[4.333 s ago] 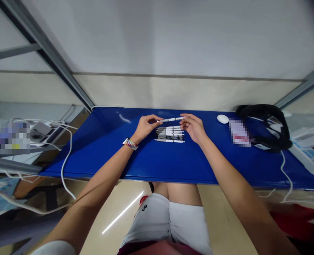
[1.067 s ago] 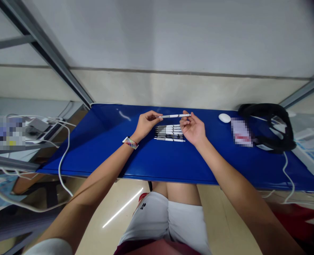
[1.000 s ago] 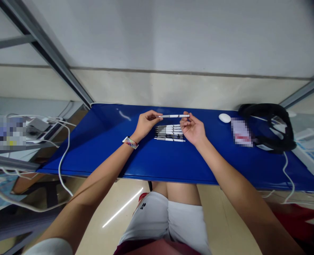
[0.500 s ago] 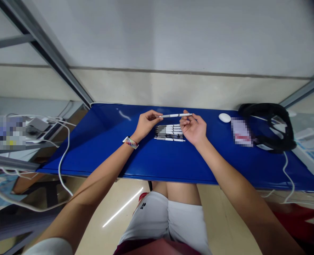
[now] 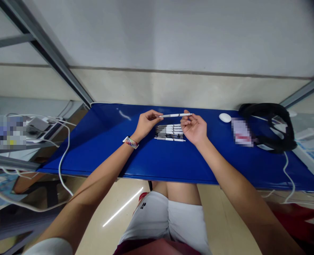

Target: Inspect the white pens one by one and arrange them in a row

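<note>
A white and grey pen is held level between my two hands, above the blue tabletop. My left hand pinches its grey, tipped end between thumb and fingers. At the other end, the fingertips of my right hand close on the pen's white end, palm turned partly up. Below the held pen, several similar pens lie side by side in a row, with one pen nearest me. My right fingers hide some of the row's right ends.
To the right lie a white mouse, a blurred-out packet and a black headset-like strap. White cables hang at the left edge. A wall stands behind the table, and metal posts rise at both sides.
My right hand has shifted very slightly to the right. The pen and my left hand stay almost the same.
</note>
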Available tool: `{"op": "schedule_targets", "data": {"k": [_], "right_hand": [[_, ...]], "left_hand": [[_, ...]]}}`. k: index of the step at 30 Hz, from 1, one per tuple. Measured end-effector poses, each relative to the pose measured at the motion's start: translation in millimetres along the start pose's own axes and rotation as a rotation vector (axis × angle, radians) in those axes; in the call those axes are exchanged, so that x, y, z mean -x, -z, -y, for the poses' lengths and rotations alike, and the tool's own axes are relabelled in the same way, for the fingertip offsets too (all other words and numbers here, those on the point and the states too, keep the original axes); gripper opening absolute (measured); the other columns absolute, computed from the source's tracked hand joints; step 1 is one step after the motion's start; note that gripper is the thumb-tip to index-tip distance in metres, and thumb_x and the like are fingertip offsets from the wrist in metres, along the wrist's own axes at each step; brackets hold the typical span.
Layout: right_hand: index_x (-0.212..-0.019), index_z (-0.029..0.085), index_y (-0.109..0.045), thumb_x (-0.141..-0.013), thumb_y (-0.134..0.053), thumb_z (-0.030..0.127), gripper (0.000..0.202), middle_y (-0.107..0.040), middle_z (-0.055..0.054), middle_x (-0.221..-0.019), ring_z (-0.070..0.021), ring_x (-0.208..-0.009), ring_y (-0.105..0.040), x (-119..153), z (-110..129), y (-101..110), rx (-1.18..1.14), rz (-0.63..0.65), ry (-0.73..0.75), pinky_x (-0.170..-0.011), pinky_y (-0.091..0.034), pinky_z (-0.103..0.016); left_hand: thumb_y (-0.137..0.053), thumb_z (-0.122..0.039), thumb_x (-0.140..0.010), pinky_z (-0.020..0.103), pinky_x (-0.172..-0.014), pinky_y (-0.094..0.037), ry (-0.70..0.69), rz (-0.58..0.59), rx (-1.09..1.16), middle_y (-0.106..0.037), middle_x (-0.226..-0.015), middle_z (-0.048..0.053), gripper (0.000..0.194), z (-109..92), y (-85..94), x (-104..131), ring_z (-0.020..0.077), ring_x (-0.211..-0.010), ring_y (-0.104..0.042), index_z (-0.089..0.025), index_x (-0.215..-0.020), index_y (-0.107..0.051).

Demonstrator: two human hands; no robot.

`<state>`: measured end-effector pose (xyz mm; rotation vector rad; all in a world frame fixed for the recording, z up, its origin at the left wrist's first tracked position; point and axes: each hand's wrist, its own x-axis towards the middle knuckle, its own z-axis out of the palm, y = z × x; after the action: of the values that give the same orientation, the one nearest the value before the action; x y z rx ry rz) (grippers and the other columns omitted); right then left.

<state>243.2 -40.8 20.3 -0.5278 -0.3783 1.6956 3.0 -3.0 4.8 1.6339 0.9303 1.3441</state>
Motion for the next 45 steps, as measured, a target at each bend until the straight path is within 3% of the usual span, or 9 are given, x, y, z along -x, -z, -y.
{"op": "schedule_targets", "data": {"k": [4,13,18,23,28,34,38,45], "right_hand": [[-0.106,0.018,-0.071,-0.090,-0.062,0.020,0.018,-0.059,-0.001,-0.076,-0.0100,-0.062,-0.051,-0.7,-0.2,-0.3,-0.032,-0.002,-0.001,-0.058,-0.051,-0.020],[-0.113,0.019,-0.071,-0.092,-0.061,0.026,0.024,-0.064,-0.003,-0.082,-0.0127,-0.066,-0.055,-1.0,1.1,-0.2,-0.026,0.004,-0.020,-0.059,-0.055,-0.024],[-0.107,0.018,-0.071,-0.090,-0.061,0.019,0.019,-0.059,-0.001,-0.075,-0.0110,-0.062,-0.052,-1.5,-0.7,1.0,-0.035,-0.028,0.001,-0.057,-0.052,-0.021],[-0.109,0.020,-0.071,-0.091,-0.065,0.026,0.020,-0.062,-0.002,-0.078,-0.0125,-0.065,-0.054,-2.3,-1.2,1.5,-0.009,-0.016,-0.005,-0.059,-0.054,-0.024],[-0.105,0.019,-0.070,-0.091,-0.065,0.017,0.015,-0.062,-0.001,-0.076,-0.0112,-0.063,-0.054,-4.6,-0.1,2.2,0.006,-0.033,-0.007,-0.059,-0.054,-0.022],[-0.110,0.019,-0.071,-0.095,-0.064,0.025,0.018,-0.064,-0.002,-0.081,-0.0119,-0.066,-0.056,-4.2,-0.3,2.8,-0.013,0.003,-0.002,-0.059,-0.056,-0.023],[-0.108,0.020,-0.070,-0.095,-0.061,0.016,0.016,-0.061,-0.001,-0.076,-0.0110,-0.063,-0.054,-4.4,-0.5,2.2,-0.031,-0.027,-0.005,-0.057,-0.055,-0.021],[-0.108,0.018,-0.070,-0.096,-0.056,0.015,0.018,-0.059,0.000,-0.073,-0.0100,-0.060,-0.052,-2.8,3.0,-0.3,-0.039,-0.022,-0.012,-0.057,-0.054,-0.019]], "left_hand": [[-0.089,-0.038,-0.082,0.033,-0.079,-0.055,-0.005,0.000,-0.001,-0.080,-0.091,0.006,0.026,-0.8,0.1,0.0,0.0177,-0.081,-0.070,-0.019,-0.098,-0.082],[-0.089,-0.038,-0.082,0.032,-0.079,-0.055,-0.003,0.000,-0.003,-0.080,-0.090,0.006,0.026,-1.3,0.7,0.3,0.0174,-0.081,-0.070,-0.018,-0.099,-0.082],[-0.088,-0.038,-0.083,0.033,-0.079,-0.055,-0.007,0.007,-0.019,-0.080,-0.092,0.006,0.026,-3.2,0.1,1.0,0.0174,-0.080,-0.070,-0.019,-0.098,-0.082],[-0.088,-0.039,-0.082,0.033,-0.079,-0.055,-0.006,0.002,-0.023,-0.080,-0.091,0.006,0.027,-3.2,0.5,0.6,0.0174,-0.080,-0.070,-0.018,-0.099,-0.082],[-0.088,-0.037,-0.082,0.032,-0.076,-0.054,-0.006,-0.006,-0.021,-0.079,-0.088,0.005,0.025,-3.5,0.3,0.7,0.0165,-0.077,-0.068,-0.019,-0.098,-0.082],[-0.089,-0.038,-0.082,0.033,-0.079,-0.055,0.000,-0.002,-0.010,-0.080,-0.091,0.006,0.026,-3.1,-0.1,0.5,0.0179,-0.081,-0.070,-0.018,-0.097,-0.082],[-0.089,-0.039,-0.081,0.033,-0.077,-0.055,0.003,-0.008,-0.028,-0.080,-0.089,0.006,0.026,-2.5,0.4,0.4,0.0179,-0.079,-0.070,-0.019,-0.097,-0.082],[-0.089,-0.037,-0.082,0.032,-0.077,-0.055,-0.009,0.000,-0.009,-0.080,-0.090,0.006,0.025,-0.1,0.4,-0.2,0.0168,-0.079,-0.070,-0.018,-0.098,-0.082]]}}
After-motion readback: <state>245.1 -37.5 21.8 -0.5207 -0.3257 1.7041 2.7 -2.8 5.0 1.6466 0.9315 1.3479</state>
